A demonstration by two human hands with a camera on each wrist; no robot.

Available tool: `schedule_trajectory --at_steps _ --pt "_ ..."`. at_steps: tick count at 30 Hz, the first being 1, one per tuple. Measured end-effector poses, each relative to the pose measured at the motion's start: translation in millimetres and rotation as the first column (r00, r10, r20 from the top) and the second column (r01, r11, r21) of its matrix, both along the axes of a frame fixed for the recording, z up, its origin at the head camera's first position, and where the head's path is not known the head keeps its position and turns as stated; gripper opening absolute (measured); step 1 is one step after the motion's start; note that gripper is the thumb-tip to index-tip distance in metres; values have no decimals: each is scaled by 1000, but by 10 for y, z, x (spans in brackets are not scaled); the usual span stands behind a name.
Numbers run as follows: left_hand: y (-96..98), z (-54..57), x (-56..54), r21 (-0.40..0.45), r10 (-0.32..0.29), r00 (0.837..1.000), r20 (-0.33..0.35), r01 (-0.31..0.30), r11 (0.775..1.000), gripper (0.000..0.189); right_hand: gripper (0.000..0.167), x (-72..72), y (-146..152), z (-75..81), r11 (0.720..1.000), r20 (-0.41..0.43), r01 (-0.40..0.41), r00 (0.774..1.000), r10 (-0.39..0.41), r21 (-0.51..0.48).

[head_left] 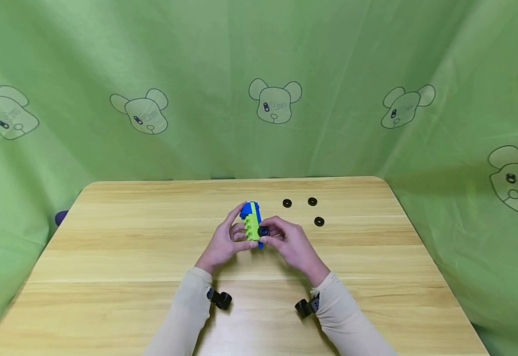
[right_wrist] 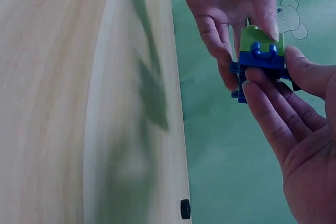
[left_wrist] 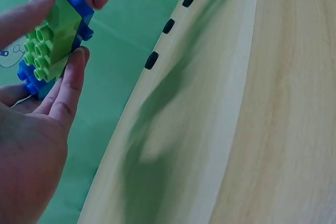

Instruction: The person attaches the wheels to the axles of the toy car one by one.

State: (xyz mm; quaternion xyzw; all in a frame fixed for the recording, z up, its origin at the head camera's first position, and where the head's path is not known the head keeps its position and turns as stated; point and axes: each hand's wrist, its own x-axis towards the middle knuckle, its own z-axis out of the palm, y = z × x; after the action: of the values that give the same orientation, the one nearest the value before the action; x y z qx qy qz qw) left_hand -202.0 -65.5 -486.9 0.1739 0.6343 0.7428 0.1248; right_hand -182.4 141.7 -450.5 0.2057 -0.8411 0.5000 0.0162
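Above the table, my left hand holds a toy vehicle of lime-green and blue building blocks, its thumb on the lower end and its fingers on the far side. The green studs face left in the head view. Between thumb and fingers my right hand pinches a black tire with a blue centre, against the vehicle's right side. A blue double-hook piece shows on one end in the right wrist view. Fingers hide much of the blue base and the tire there.
Three loose black tires lie behind and right of the hands: one nearer the middle, one farther right, and a closer one. The wooden table meets a green curtain at its back edge.
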Motion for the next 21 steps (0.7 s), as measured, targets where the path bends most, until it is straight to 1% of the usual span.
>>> schedule_trajectory --at_steps 3,6,8,13,16,21 --pt "6 24 16 23 -2 1000 -4 2 1000 94 30 11 -3 11 999 -32 -6 999 7 35" --pt "25 37 23 27 16 1000 -9 -15 1000 86 30 28 -12 18 998 -54 -9 998 12 56" --pt "39 41 26 29 28 1000 -7 -28 999 84 30 39 -23 22 998 -59 -10 998 14 63" --pt "63 25 31 79 38 999 7 -38 996 83 32 52 -39 4 997 -55 -11 998 15 73" --pt "65 17 28 104 41 999 9 -41 994 83 32 55 -35 -10 998 -55 -10 998 13 60" --pt "61 11 23 146 48 999 2 -48 988 83 26 44 -17 -38 1000 -76 -6 997 7 17"
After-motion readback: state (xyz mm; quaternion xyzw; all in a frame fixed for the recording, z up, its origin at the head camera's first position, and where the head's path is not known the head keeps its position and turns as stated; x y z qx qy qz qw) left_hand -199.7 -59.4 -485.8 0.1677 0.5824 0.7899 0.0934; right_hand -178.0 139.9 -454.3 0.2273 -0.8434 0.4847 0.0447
